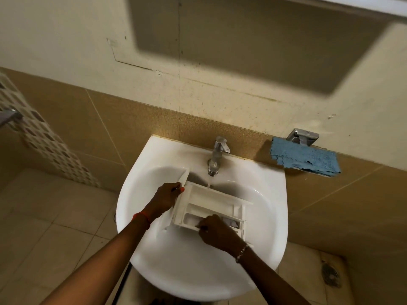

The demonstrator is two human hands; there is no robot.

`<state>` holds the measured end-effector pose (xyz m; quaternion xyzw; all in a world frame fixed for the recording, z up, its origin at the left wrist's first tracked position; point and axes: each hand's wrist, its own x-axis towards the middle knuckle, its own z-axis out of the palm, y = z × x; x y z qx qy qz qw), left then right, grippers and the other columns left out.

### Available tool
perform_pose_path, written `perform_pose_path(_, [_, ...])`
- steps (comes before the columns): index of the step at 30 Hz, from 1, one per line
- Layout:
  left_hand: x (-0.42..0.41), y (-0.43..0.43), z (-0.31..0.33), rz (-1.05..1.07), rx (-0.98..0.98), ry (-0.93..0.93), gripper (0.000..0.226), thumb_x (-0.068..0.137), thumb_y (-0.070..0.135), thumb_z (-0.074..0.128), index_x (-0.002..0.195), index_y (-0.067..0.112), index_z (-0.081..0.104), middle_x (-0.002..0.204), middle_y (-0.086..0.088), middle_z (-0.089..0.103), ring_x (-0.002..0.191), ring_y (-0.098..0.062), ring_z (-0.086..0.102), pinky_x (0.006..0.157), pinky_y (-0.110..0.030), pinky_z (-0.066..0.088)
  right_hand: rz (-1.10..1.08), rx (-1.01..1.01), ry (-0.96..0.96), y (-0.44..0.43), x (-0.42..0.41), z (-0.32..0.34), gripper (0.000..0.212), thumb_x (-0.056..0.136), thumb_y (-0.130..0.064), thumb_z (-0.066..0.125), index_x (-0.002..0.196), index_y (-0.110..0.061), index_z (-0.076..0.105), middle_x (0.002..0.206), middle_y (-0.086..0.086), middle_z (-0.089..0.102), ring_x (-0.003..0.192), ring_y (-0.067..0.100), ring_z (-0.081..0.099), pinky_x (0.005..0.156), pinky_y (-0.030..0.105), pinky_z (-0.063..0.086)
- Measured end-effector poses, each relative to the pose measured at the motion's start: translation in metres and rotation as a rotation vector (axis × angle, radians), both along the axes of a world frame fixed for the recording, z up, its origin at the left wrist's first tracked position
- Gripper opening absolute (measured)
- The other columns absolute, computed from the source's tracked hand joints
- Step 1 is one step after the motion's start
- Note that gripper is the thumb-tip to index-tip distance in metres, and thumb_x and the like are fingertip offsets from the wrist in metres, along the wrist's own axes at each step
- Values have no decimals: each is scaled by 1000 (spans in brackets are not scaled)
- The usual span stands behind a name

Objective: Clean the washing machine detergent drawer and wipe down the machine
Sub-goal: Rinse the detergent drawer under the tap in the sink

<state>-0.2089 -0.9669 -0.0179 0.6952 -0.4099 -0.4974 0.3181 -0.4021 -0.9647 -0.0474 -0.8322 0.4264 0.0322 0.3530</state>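
Observation:
The white detergent drawer (pixel 211 205) lies in the white sink (pixel 167 267) under the chrome tap (pixel 217 155), and water runs from the tap onto the drawer's far edge. My left hand (pixel 166 198) grips the drawer's left end by its front panel. My right hand (pixel 217 233) rests over the drawer's near compartments with its fingers curled onto the near edge; what lies under the fingers is hidden.
A blue cloth (pixel 305 158) hangs on a chrome holder (pixel 302 136) on the wall right of the sink. Brown tiles run behind the sink. A floor drain (pixel 330 275) lies at lower right. A patterned tiled partition (pixel 41 133) stands at left.

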Motion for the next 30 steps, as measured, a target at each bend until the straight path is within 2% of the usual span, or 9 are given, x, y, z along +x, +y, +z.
perform_pose_path(2, [-1,-1,-1,1,4,-8,14,96,20,45,99,8,53,104,-12,57,92,-21,53,71,-18,44,-35,76,142,-17,-18,6,24,89,-15,50,86,2,67,72,12,58,78,17,56,65,20,39])
perform_pose_path(3, [-2,-1,-2,2,4,-11,12,96,20,45,96,9,51,102,-11,57,91,-21,53,67,-15,43,-102,129,95,-26,-24,13,25,87,-12,52,74,4,66,63,12,54,70,17,53,62,20,39])
perform_pose_path(6, [0,0,-3,10,-1,0,14,96,20,46,97,8,53,103,-13,59,91,-21,54,67,-14,43,-587,476,-417,-53,-23,26,21,87,-1,54,72,9,67,57,12,62,53,17,60,61,25,51])
perform_pose_path(9, [2,0,-3,-9,4,9,29,96,21,46,109,-1,58,112,-20,61,95,-24,57,76,-23,45,-898,976,-901,-80,-2,25,25,95,-6,43,84,7,62,69,17,67,66,24,66,62,32,58])
perform_pose_path(13, [-1,-1,-3,3,2,-5,35,96,22,46,121,0,56,117,-14,60,102,-24,56,83,-27,42,-1130,1238,-1175,-104,32,13,26,95,-2,36,82,4,57,71,18,63,73,25,58,53,28,57])
perform_pose_path(16, [-3,-1,-2,5,2,-27,37,97,22,44,126,1,52,116,-8,56,102,-20,52,84,-26,41,-1114,1266,-1213,-111,49,6,22,82,1,41,66,-1,57,67,13,58,65,21,55,47,21,50])
perform_pose_path(18, [-3,-2,-3,1,8,-33,38,97,22,44,128,1,51,120,-11,56,104,-21,52,87,-27,42,-1065,1258,-1215,-111,58,2,32,87,-4,39,60,-4,56,60,11,58,54,19,56,45,19,46])
perform_pose_path(24, [-4,-1,-5,-20,-10,-96,34,98,23,43,119,0,57,118,-15,59,110,-28,55,91,-33,43,-1022,1286,-1143,-97,66,-3,31,95,-1,27,70,-9,44,49,4,55,42,12,52,41,16,40])
perform_pose_path(30, [-3,0,-7,-39,-6,-114,37,99,20,41,127,-1,53,126,-18,56,117,-30,52,98,-33,40,-788,1275,-815,-74,65,17,30,94,0,28,71,-9,45,50,1,51,43,11,47,42,16,40])
